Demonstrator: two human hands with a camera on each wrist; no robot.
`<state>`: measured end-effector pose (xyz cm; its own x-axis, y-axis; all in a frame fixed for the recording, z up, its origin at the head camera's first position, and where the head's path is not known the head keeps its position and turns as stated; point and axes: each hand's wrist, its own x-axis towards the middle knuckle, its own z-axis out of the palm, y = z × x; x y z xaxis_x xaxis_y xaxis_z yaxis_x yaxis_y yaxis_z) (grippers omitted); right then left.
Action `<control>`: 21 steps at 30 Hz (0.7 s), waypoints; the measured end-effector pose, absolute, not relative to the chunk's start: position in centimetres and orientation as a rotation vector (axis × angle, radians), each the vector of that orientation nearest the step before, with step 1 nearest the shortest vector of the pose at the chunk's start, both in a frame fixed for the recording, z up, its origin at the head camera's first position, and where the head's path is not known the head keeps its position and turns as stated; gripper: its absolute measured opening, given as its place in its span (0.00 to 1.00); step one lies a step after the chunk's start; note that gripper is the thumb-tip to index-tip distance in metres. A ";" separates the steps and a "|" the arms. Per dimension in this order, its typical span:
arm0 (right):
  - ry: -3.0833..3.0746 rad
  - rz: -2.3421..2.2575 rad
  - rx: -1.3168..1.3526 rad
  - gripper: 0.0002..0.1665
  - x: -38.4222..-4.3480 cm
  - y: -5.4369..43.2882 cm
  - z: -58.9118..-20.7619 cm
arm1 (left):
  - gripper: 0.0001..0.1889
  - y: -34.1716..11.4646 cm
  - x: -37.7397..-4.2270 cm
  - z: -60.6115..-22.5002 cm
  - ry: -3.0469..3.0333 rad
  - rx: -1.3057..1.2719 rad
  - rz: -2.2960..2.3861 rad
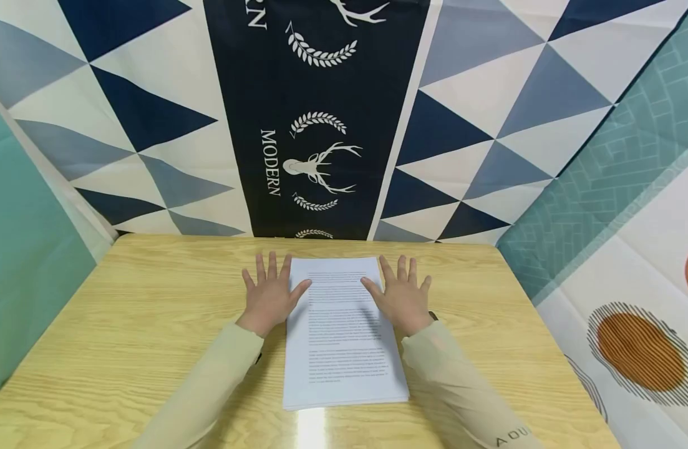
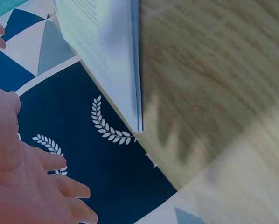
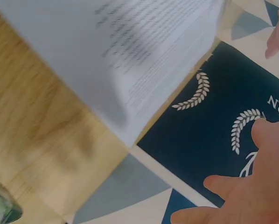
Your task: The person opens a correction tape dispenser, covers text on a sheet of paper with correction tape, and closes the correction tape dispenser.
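Note:
A stack of white printed paper (image 1: 344,337) lies on the wooden table, its pages covered in lines of dark text. Over its left edge my left hand (image 1: 271,299) is held with fingers spread and straight, the thumb reaching across the paper. On the other side, my right hand (image 1: 402,299) is spread the same way over the right edge. Both hands look raised above the surface, since their shadows fall apart from them. In the left wrist view the stack's side (image 2: 137,70) shows several layered sheets. Neither hand holds anything.
The light wooden table (image 1: 169,312) reaches a wall at the back hung with patterned cloth (image 1: 321,125). Teal cloth (image 1: 29,249) hangs at the left, and a printed cloth (image 1: 630,274) at the right. A small greenish object (image 3: 2,205), too cropped to identify, shows in the right wrist view.

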<state>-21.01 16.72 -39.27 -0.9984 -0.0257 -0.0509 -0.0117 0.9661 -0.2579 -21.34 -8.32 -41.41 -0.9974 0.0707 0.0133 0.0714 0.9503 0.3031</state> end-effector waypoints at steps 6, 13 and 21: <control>3.063 -0.379 -0.011 0.47 -20.6 18.2 -39.8 | 0.42 -8.3 -21.2 -42.1 -3.115 -0.123 -0.489; 3.032 -0.379 0.026 0.46 -19.5 20.0 -40.1 | 0.41 -7.8 -21.0 -43.1 -3.121 -0.176 -0.510; 2.969 -0.369 0.053 0.51 -18.7 21.5 -40.7 | 0.40 -7.1 -20.8 -43.8 -3.144 -0.181 -0.545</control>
<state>-18.68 21.53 -40.72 -0.9882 0.0169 -0.1521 0.0536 0.9692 -0.2405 -20.83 -7.06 -43.82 -0.9921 0.1209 -0.0341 0.1023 0.9354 0.3386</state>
